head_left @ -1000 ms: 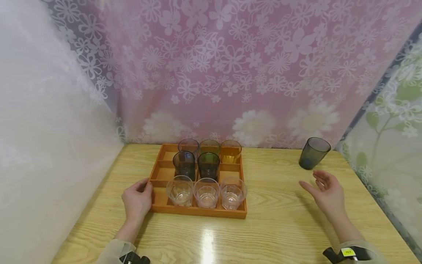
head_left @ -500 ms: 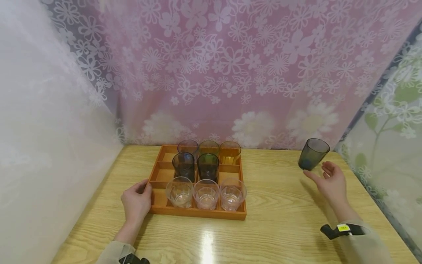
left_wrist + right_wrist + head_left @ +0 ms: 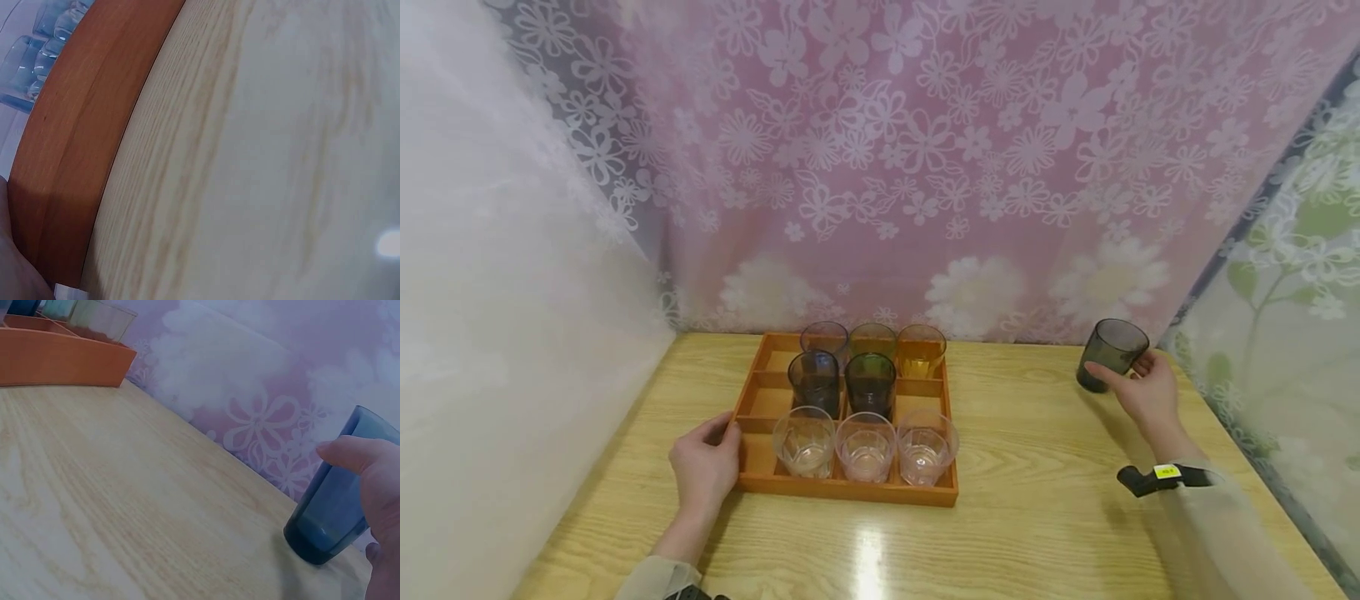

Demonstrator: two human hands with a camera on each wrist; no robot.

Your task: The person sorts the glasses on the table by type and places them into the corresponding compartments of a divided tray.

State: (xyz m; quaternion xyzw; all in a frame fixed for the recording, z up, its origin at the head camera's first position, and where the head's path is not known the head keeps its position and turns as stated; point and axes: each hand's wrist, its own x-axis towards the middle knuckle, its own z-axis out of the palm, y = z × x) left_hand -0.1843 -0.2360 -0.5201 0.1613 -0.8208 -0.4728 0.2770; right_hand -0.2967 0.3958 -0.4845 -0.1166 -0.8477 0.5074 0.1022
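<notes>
Curtained booth: floral drapes (image 3: 925,167) surround wooden table (image 3: 1037,500).

Small yellow label (image 3: 1166,472) on the right wrist strap, print too small to read

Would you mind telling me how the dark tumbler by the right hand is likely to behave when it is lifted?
The dark tumbler looks empty, so probably light. Its smooth translucent wall may be slippery under the right hand, whose fingers wrap it. It is narrower at the base than at the rim, so it may tip if nudged high up. Whether it is glass or plastic I cannot tell.
</notes>
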